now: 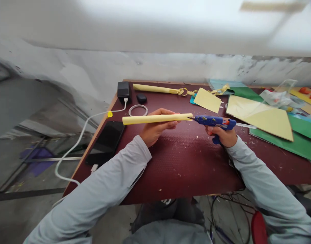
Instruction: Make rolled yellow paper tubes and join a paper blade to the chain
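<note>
Held level above the tabletop is a rolled yellow paper tube [140,119], its right half wrapped by the fingers of my left hand [157,127]. My right hand [222,135] grips a blue glue gun [208,121] by its handle, nozzle pointing left. The nozzle tip meets the tube's right end, or comes very close to it. From the back of the gun sticks a clear glue stick [245,125]. Behind them lies a second yellow paper tube [152,88] joined to a yellow paper chain [187,92].
The dark red table [180,162] carries a phone [108,139], a black charger [123,90] with a white cable [86,125], a small black case [141,98] and a roll of tape [138,110]. Yellow sheets [262,115] and green sheets [285,139] lie at right.
</note>
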The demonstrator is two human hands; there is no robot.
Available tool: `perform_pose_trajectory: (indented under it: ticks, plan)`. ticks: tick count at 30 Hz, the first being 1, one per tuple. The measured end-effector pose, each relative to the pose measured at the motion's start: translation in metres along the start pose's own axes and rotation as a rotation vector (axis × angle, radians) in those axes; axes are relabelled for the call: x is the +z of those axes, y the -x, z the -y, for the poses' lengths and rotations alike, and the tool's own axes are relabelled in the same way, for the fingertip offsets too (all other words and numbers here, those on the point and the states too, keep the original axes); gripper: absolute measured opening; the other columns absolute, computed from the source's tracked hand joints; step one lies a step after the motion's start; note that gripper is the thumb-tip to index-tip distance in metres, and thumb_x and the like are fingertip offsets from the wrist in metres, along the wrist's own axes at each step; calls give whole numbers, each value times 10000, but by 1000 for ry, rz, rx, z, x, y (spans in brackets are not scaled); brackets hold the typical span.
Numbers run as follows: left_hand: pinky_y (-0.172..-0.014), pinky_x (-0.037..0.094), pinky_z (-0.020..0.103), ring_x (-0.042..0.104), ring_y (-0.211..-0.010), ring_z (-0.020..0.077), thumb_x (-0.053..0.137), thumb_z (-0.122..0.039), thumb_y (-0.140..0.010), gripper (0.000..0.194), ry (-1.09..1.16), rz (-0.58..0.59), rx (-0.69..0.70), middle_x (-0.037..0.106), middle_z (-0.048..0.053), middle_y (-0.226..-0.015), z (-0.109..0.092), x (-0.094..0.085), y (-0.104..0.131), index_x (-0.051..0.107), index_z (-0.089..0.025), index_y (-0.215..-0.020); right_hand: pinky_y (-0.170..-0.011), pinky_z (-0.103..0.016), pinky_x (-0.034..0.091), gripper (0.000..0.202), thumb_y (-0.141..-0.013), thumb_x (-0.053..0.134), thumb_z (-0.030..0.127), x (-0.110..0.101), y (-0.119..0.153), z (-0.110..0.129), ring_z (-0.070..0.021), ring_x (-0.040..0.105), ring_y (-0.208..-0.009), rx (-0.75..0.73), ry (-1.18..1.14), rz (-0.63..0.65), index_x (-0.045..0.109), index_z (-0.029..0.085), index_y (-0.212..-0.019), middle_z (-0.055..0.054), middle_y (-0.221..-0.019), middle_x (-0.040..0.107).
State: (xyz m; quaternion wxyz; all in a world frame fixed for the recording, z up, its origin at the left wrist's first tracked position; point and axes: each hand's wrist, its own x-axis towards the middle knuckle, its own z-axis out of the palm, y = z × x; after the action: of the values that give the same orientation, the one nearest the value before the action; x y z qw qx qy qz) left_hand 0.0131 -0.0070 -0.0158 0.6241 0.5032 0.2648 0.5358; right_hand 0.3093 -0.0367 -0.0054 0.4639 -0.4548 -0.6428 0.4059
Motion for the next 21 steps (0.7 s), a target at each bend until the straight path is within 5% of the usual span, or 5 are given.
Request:
perform_pose_trajectory:
  ticks: [11,21]
  plan:
    - [-775,645,284,783,-1060,248,916,-255,-768,405,11,4,-1,777,95,-1185,-3,4,3,656,-182,-1070,-510,-317,481,114,-746,851,287,-1,4,-5,-137,559,-558,-34,168,-90,753,237,-775,10,-664,669]
    - [-783,638,271,776,-1088,247,914,-236,-771,394,17,4,4,768,110,-1233,-5,4,4,663,-176,-1069,-504,-323,481,185,-804,823,340,3,3,3,-138,553,-549,-76,229,-27,713,234,-701,15,-626,646]
